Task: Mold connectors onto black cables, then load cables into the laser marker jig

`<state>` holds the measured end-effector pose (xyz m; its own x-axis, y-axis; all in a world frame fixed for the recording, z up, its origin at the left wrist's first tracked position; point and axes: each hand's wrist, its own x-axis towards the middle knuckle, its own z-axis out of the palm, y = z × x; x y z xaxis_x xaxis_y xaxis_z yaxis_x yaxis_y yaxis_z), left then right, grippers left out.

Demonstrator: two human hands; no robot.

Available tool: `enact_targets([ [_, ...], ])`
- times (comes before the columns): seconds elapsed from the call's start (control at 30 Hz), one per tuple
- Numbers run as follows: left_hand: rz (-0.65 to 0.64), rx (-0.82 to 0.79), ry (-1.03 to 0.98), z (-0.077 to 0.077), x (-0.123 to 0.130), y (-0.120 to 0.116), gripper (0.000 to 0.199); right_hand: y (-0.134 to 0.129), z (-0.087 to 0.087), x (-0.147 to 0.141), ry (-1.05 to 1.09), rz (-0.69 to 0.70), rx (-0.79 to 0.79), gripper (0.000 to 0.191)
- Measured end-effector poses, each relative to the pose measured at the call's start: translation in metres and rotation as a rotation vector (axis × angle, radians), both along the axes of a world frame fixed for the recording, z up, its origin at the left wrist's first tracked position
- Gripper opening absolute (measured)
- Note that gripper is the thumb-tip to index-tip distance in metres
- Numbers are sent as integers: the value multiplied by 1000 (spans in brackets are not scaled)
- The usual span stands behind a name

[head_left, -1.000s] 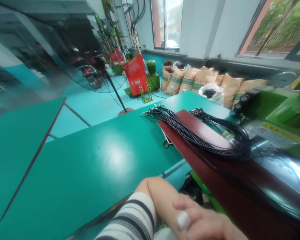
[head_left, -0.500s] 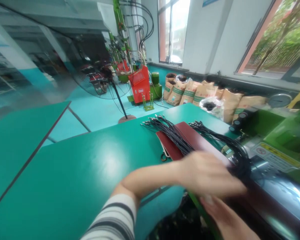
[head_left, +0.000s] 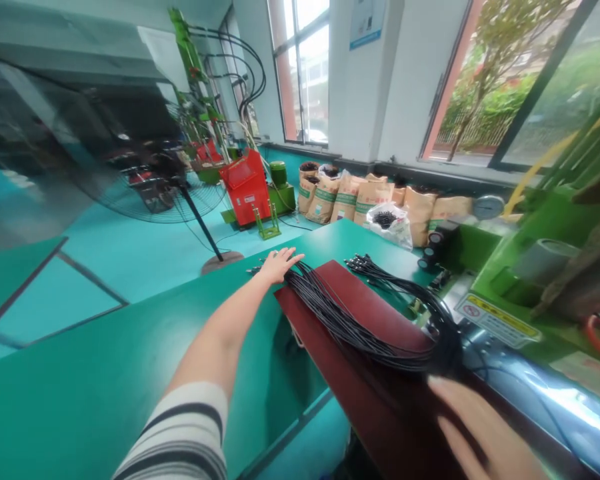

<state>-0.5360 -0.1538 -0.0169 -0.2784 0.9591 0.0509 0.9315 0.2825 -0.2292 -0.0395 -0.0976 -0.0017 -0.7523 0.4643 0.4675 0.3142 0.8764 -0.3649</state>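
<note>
A long bundle of black cables (head_left: 330,313) lies across a dark red board (head_left: 380,303), curving toward the machine on the right. My left hand (head_left: 279,265) reaches out flat over the far end of this bundle, its fingers spread and touching the cables; a few metal tips stick out beside it. Low at the right, my right hand (head_left: 485,427) hovers over the near part of the board, thumb and fingers apart, nothing seen between them. Behind the board, a second bundle of black cables (head_left: 380,270) with metal ends rests on the green table (head_left: 190,333).
A green machine (head_left: 525,267) with a pressure gauge (head_left: 487,207) stands close on the right. Beyond the table are paper sacks (head_left: 347,197), a red cabinet (head_left: 245,187) and a large fan (head_left: 195,213) on a stand. Another green table (head_left: 15,267) is at the left.
My left hand has moved away from my right hand, forward and left to the cables' far end. The hands were close together over the board before. The view has turned slightly right.
</note>
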Motion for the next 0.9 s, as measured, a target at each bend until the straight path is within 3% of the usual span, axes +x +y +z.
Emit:
enact_targets([
  [0.07, -104, -61, 7, 4, -4, 23, 92, 26, 20, -42, -100, -7, 129, 42],
  [0.13, -185, -121, 4, 3, -10, 38, 86, 58, 28, -85, -262, -95, 252, 44],
  [0.23, -251, -111, -53, -7, -17, 45, 73, 106, 19, -135, -522, -271, 373, 54],
  [0.3, -260, -62, -107, -15, -21, 42, 64, 131, 7, -152, -642, -351, 391, 54],
  [0.47, -241, 21, -147, -27, -22, 36, 47, 160, -19, -160, -756, -475, 314, 48],
  [0.67, -224, 94, -163, -28, -16, 34, 29, 160, -27, -157, -738, -518, 342, 45],
  [0.8, -202, 169, -140, -19, -10, 19, 24, 165, -28, -160, -759, -576, 280, 48],
  [0.9, -178, 232, -124, 1, -5, -5, 23, 170, -27, -163, -788, -568, 147, 53],
])
